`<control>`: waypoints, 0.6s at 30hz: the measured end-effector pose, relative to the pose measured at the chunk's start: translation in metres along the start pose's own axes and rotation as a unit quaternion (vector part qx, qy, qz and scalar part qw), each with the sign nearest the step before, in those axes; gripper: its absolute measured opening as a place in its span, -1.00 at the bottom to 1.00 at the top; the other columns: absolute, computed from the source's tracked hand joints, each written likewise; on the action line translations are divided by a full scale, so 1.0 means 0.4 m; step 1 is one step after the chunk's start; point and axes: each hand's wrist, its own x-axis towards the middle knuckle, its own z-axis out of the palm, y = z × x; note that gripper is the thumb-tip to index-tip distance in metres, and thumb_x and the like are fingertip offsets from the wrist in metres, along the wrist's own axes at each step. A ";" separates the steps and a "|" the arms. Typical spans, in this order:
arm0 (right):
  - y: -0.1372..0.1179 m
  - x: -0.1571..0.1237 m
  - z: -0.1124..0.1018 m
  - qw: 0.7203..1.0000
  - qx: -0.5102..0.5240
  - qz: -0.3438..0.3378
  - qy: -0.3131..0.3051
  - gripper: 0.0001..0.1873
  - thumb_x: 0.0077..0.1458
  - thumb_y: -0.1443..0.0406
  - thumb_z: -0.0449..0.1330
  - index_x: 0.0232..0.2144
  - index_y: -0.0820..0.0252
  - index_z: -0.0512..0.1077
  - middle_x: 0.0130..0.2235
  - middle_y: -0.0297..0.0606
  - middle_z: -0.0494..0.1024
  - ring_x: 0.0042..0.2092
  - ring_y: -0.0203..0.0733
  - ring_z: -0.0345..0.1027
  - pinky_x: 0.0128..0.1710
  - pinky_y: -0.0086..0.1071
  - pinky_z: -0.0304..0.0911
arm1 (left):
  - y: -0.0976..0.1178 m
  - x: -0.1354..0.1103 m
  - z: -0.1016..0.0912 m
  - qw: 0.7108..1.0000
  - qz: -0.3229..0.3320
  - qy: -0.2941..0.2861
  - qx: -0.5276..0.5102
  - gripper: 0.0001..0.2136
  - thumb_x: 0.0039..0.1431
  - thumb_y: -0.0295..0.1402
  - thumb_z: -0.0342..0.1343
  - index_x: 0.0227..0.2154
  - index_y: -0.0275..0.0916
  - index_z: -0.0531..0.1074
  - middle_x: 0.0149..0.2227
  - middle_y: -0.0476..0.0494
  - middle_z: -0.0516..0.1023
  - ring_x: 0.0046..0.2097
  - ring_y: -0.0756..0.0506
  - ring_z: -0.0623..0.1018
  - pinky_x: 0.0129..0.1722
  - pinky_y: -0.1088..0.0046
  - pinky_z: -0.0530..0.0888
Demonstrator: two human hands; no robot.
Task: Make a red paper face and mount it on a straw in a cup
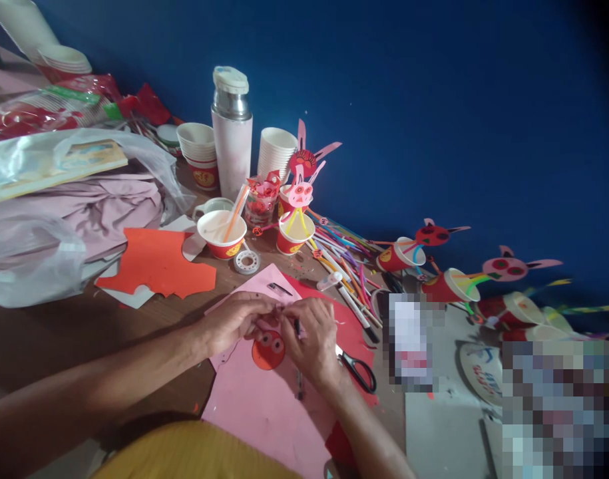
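My left hand [241, 318] and my right hand [311, 336] meet above a pink paper sheet [264, 426], fingers pinched together. What is between the fingertips is small and mostly hidden; I cannot make it out. Just below them lies an orange paper disc [268, 356] with two pale ring-shaped eyes. A dark pen [299, 386] shows partly beside my right hand, and another pen [280, 289] rests above the fingers. Black-handled scissors [358, 371] lie on red paper [351, 326] to the right of my right wrist.
Cut orange paper [159, 263] lies left, near a tape roll [247, 261]. Behind stand paper cups [221, 233], a flask [233, 146] and animal-face straw figures [300, 193]. Many coloured straws [341, 259] spread rightward. Plastic bags [34, 253] fill the left; a blue wall closes the back.
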 end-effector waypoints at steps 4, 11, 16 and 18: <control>-0.012 -0.001 0.002 0.989 0.108 0.097 0.008 -0.87 0.18 0.36 0.16 -0.43 0.13 0.40 -0.42 -0.33 0.47 -0.35 -0.23 0.34 -0.30 -0.33 0.20 | -0.001 0.001 -0.001 1.000 0.005 -0.008 -0.004 -0.81 -0.12 -0.34 0.28 -0.41 -0.34 0.57 -0.45 -0.15 0.57 -0.41 -0.06 0.52 -0.51 0.50 0.31; 0.017 -0.003 0.001 1.000 -0.010 0.005 0.017 -0.94 0.16 0.36 0.20 -0.28 0.12 0.45 -0.35 -0.29 0.54 -0.29 -0.18 0.36 -0.25 -0.27 0.14 | 0.003 0.008 -0.009 0.998 -0.020 0.008 -0.051 -0.86 -0.13 -0.45 0.23 -0.42 -0.34 0.58 -0.40 -0.18 0.60 -0.39 -0.06 0.54 -0.44 0.50 0.38; 0.026 -0.008 0.003 0.997 -0.067 -0.044 0.002 -0.89 0.17 0.34 0.20 -0.21 0.07 0.44 -0.32 -0.29 0.52 -0.26 -0.17 0.36 -0.22 -0.26 0.11 | 0.003 0.005 -0.007 0.997 -0.033 -0.011 -0.064 -0.85 -0.12 -0.47 0.22 -0.40 -0.35 0.57 -0.39 -0.20 0.59 -0.38 -0.12 0.56 -0.44 0.43 0.39; 0.025 -0.009 0.003 0.995 -0.081 -0.053 -0.004 -0.89 0.18 0.34 0.20 -0.21 0.07 0.43 -0.32 -0.29 0.53 -0.26 -0.17 0.36 -0.22 -0.26 0.11 | 0.002 0.002 -0.006 0.997 -0.029 -0.034 -0.062 -0.84 -0.09 -0.46 0.21 -0.38 -0.35 0.57 -0.39 -0.20 0.58 -0.35 -0.15 0.56 -0.43 0.41 0.39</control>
